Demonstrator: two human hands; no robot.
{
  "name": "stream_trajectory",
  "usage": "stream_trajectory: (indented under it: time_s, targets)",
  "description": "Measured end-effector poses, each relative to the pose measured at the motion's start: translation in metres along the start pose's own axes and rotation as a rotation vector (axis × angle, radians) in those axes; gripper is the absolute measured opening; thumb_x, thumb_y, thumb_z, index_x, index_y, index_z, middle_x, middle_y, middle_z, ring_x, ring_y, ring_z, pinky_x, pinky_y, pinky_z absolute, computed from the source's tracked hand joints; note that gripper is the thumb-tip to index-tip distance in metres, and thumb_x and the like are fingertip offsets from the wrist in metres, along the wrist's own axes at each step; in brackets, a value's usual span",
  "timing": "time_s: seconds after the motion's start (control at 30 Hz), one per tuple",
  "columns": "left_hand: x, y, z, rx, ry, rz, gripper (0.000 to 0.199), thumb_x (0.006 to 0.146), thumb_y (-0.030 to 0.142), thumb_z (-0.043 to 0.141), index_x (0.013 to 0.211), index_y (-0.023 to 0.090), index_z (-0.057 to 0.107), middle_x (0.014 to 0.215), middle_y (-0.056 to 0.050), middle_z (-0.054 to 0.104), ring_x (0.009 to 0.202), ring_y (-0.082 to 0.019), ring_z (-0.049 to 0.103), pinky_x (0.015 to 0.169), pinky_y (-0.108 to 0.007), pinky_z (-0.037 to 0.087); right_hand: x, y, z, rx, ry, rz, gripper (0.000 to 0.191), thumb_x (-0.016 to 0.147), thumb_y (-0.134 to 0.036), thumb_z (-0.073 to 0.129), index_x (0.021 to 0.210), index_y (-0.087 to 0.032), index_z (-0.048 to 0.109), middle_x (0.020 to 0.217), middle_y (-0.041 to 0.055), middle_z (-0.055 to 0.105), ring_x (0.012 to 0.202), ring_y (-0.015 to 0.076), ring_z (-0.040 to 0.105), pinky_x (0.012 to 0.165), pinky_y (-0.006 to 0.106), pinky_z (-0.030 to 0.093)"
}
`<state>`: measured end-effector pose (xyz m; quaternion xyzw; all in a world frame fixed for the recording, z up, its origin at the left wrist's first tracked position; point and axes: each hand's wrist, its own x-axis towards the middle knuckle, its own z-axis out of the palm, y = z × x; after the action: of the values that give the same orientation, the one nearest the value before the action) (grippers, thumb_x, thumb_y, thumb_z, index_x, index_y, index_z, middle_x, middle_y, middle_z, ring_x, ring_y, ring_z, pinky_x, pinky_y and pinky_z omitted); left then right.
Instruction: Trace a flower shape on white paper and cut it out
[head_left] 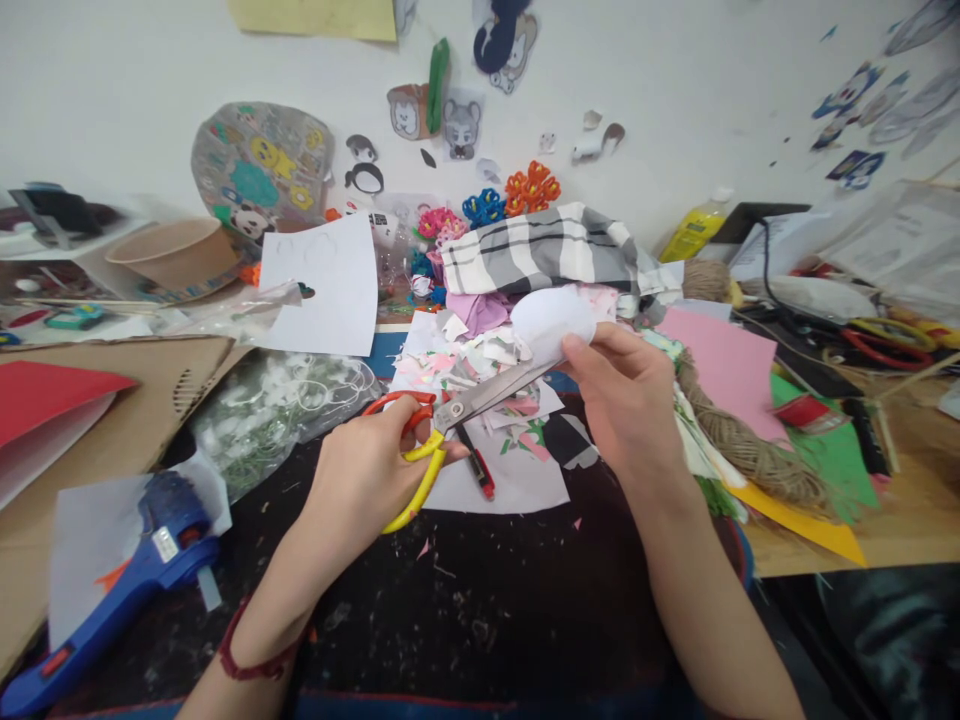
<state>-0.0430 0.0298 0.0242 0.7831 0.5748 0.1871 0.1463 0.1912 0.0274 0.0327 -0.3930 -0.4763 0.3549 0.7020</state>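
Observation:
My left hand (pixel 375 460) is closed round the red and yellow handles of a pair of scissors (pixel 480 397), whose blades point up to the right. Between the thumb and fingers of my right hand (pixel 626 385) is a rounded piece of white paper (pixel 547 322). The blade tips reach the lower edge of this paper, near my right thumb; whether they are cutting into it I cannot tell. Beneath both hands, paper scraps (pixel 465 362) in white, pink and green lie heaped on white sheets. A red and black pen (pixel 480 472) rests there under the scissors.
A blue glue gun (pixel 157 560) lies at the left on white paper, near a plastic bag of white and green material (pixel 277 410). Brown twine (pixel 750 445) and coloured paper (pixel 724 365) lie at the right. Behind are checked cloth (pixel 547 250) and a yellow bottle (pixel 697 228).

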Motion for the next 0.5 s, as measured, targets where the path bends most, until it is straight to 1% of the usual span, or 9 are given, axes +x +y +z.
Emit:
stream_trajectory:
  time_s: [0.1, 0.23, 0.37, 0.5]
  targets:
    - [-0.0002, 0.003, -0.0038, 0.098, 0.004, -0.01, 0.033, 0.074, 0.053, 0.07, 0.075, 0.024, 0.053, 0.065, 0.001, 0.065, 0.059, -0.02, 0.061, 0.056, -0.026, 0.032, -0.0001, 0.0007, 0.0001, -0.051, 0.02, -0.025, 0.005, 0.081, -0.029, 0.079, 0.079, -0.026, 0.075, 0.08, -0.001, 0.072, 0.079, 0.0173, 0.069, 0.076, 0.033, 0.059]
    - [-0.0009, 0.004, -0.0056, 0.152, 0.007, 0.021, 0.034, 0.078, 0.057, 0.066, 0.076, 0.025, 0.054, 0.066, 0.001, 0.064, 0.057, -0.02, 0.059, 0.055, -0.026, 0.03, 0.0, -0.0005, 0.0001, -0.055, 0.045, -0.033, 0.004, 0.081, -0.027, 0.078, 0.079, -0.026, 0.075, 0.081, -0.0011, 0.073, 0.08, 0.0171, 0.07, 0.078, 0.034, 0.059]
    - [-0.001, 0.0019, -0.0058, 0.143, -0.015, 0.02, 0.033, 0.079, 0.057, 0.064, 0.08, 0.025, 0.055, 0.075, 0.001, 0.068, 0.061, -0.021, 0.06, 0.058, -0.027, 0.032, 0.0017, -0.0032, -0.0016, -0.013, 0.053, 0.043, 0.005, 0.085, -0.029, 0.075, 0.083, -0.025, 0.076, 0.086, 0.0005, 0.077, 0.08, 0.0175, 0.072, 0.079, 0.034, 0.06]
    - [0.0005, -0.0009, -0.0076, 0.102, -0.015, -0.015, 0.034, 0.077, 0.057, 0.063, 0.077, 0.024, 0.055, 0.079, -0.001, 0.069, 0.065, -0.022, 0.061, 0.061, -0.028, 0.033, 0.0052, -0.0036, -0.0047, 0.053, 0.087, 0.098, 0.007, 0.084, -0.031, 0.076, 0.085, -0.024, 0.076, 0.089, 0.001, 0.078, 0.083, 0.0174, 0.074, 0.079, 0.033, 0.061]
